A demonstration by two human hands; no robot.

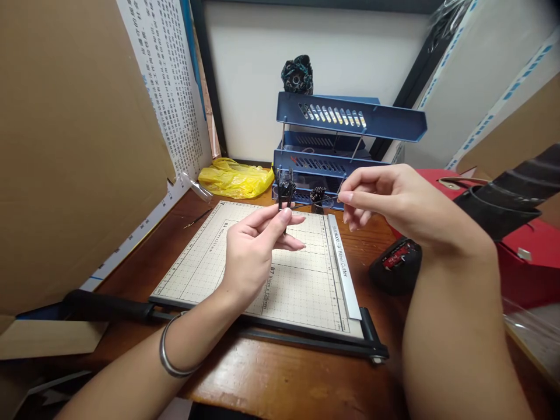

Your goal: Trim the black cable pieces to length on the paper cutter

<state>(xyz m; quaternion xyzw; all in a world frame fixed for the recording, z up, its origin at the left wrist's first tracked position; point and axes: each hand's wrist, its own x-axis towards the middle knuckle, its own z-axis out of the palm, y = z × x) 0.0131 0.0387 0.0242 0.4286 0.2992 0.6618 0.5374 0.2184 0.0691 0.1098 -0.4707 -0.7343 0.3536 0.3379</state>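
Note:
My left hand (258, 245) is closed over the paper cutter, pinching a bundle of slim black pieces (284, 189) that stand upright above the thumb and fingertips. Their exact kind is too small to make out. To the right, my right hand (385, 198) is closed in a pinch on the end of a thin black strand (308, 204). The strand stretches almost level between the two hands, and its left end meets the bundle. Beneath both hands lies the gridded paper cutter (210, 268), its black handle (109, 306) pointing left.
Behind the hands stands a blue tiered tray rack (350, 116) with a dark patterned bundle (297, 74) on top. A dark bristly cluster (318, 195) sits before it. A yellow plastic bag (236, 178) lies left; a black object (396, 265) and red case (525, 251) lie right.

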